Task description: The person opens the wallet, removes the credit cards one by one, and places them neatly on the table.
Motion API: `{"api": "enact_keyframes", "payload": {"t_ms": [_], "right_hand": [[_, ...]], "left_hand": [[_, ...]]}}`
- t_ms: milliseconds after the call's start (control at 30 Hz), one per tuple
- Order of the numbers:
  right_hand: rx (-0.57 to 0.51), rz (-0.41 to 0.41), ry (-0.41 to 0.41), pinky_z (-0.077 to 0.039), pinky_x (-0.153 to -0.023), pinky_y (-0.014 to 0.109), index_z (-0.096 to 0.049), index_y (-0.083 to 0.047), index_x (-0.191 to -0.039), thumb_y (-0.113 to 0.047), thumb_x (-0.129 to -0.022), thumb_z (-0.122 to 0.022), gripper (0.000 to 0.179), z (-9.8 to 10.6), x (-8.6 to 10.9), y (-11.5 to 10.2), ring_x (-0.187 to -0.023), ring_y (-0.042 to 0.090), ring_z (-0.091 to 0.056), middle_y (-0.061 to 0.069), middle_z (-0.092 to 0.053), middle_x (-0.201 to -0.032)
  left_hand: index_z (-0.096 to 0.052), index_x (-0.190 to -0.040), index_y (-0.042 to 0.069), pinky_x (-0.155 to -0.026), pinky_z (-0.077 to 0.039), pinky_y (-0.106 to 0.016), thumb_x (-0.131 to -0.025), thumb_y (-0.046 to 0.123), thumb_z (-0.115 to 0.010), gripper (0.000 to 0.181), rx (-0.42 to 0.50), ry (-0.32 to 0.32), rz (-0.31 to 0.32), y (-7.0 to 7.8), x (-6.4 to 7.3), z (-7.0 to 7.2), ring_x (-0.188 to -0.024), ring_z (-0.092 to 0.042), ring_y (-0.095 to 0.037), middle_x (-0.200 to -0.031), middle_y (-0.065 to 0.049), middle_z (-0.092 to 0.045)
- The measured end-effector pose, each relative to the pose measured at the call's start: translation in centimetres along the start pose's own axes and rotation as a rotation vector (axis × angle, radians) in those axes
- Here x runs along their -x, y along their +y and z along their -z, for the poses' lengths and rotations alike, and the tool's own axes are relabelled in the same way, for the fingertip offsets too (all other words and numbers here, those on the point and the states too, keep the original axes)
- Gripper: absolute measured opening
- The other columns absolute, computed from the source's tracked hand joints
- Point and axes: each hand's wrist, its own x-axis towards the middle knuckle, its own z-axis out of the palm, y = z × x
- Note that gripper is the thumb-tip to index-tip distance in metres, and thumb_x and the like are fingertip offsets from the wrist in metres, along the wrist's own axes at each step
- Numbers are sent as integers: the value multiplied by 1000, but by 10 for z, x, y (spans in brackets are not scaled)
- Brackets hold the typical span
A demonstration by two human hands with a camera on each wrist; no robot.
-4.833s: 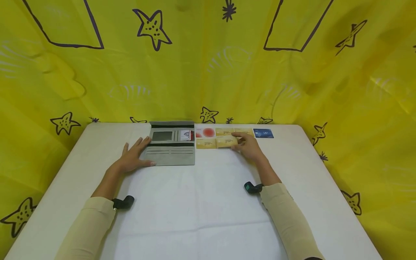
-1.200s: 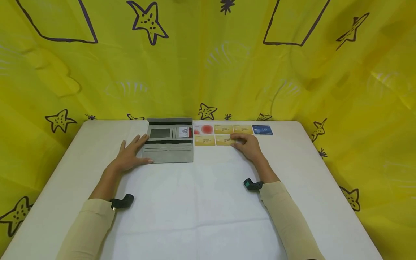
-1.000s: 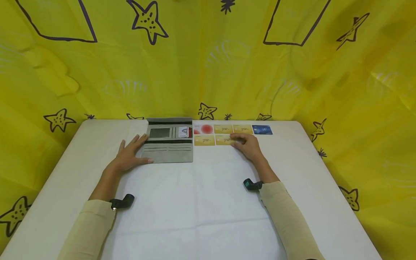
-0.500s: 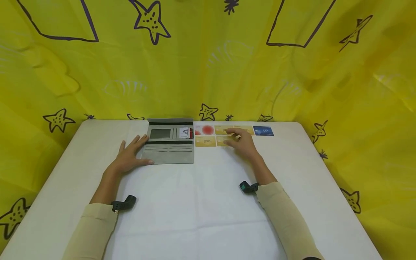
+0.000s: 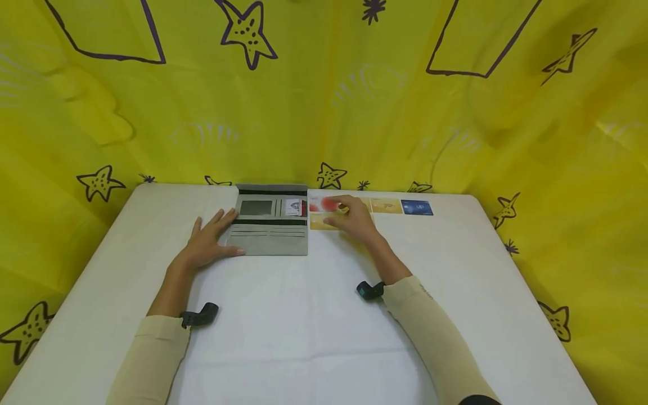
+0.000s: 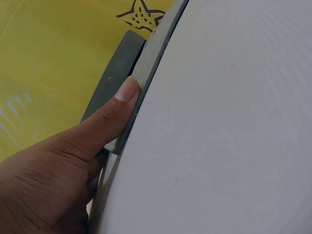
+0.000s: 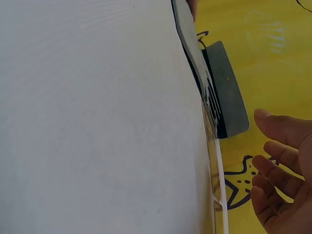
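A grey wallet (image 5: pixel 273 246) lies unfolded at the back of the table, with a white picture card (image 5: pixel 292 207) in a slot. My left hand (image 5: pixel 205 246) rests on its left side, fingers spread; the left wrist view shows the thumb (image 6: pixel 127 90) lying along the wallet's near edge. My right hand (image 5: pixel 356 220) hovers over the cards beside the wallet, its fingers bent loosely. Nothing sits between that thumb and those fingers in the right wrist view. Under the fingertips are a red-and-white card (image 5: pixel 315 206) and a gold card (image 5: pixel 317 221). Other gold cards are partly hidden by the hand.
Further right in the back row lie a gold card (image 5: pixel 387 206) and a blue card (image 5: pixel 417 207). White cloth covers the table (image 5: pixel 283 315). A yellow patterned curtain (image 5: pixel 304 101) hangs right behind the table's back edge.
My right hand earlier placed a gold card at the right of the lower row, then let go. It has since moved left toward the red-and-white card. The left hand has stayed put.
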Motion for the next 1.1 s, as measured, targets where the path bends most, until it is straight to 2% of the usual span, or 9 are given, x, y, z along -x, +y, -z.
{"api": "enact_keyframes", "payload": {"t_ms": [300,467,633,700,867,967,1100], "right_hand": [[59,19,-51,-49,-105,45,-72,-4,-133,-16,-87,-88,50,-24,-21,-12,-122,32,-58,14,-66,-136],[90,36,-75,-51,-100,45,-72,-5,-133,-16,-86,-89,51,-35,-31,-18,-118,33,-60,13,-67,-137],[98,22,-99,-52,-102,44,-72,-8,-134,-16,-87,-89,51,-44,-38,-24,-123,34,-61,11,-65,-140],[116,19,-104,-54,-100,41,-72,-8,-134,-16,-87,-89,51,-47,-40,-26,-120,32,-64,10,-65,-140],[225,24,-118,-53,-88,35,-72,-12,-134,-23,-87,-89,50,-53,-46,-29,-105,26,-62,8,-70,-124],[276,30,-129,-49,-84,36,-72,-14,-134,-26,-88,-89,50,-56,-49,-31,-105,26,-56,7,-70,-112],[279,26,-143,-49,-90,38,-72,-12,-133,-24,-89,-88,49,-60,-52,-33,-115,28,-54,7,-70,-119]], "left_hand": [[-27,-167,8,-122,18,-59,-87,43,-85,104,-7,0,11,-1,0,-1,-160,-8,-40,-172,-18,-22],[-27,-167,9,-122,18,-58,-88,42,-84,103,-11,6,0,-2,-1,-1,-160,-8,-38,-172,-18,-22],[-28,-166,8,-122,17,-58,-88,42,-85,103,3,12,-1,-1,0,-1,-160,-9,-39,-172,-18,-23],[-28,-166,8,-122,17,-58,-88,42,-85,103,8,11,0,0,0,-1,-160,-9,-39,-172,-18,-23],[-28,-167,8,-122,17,-58,-87,43,-85,104,7,11,7,0,1,-2,-160,-9,-39,-172,-18,-24],[-28,-167,8,-122,17,-59,-87,44,-85,104,-3,11,6,-1,1,-2,-160,-9,-39,-172,-18,-23],[-28,-166,7,-122,17,-59,-87,43,-85,103,-3,12,3,-1,1,-1,-160,-9,-40,-172,-18,-23]]}}
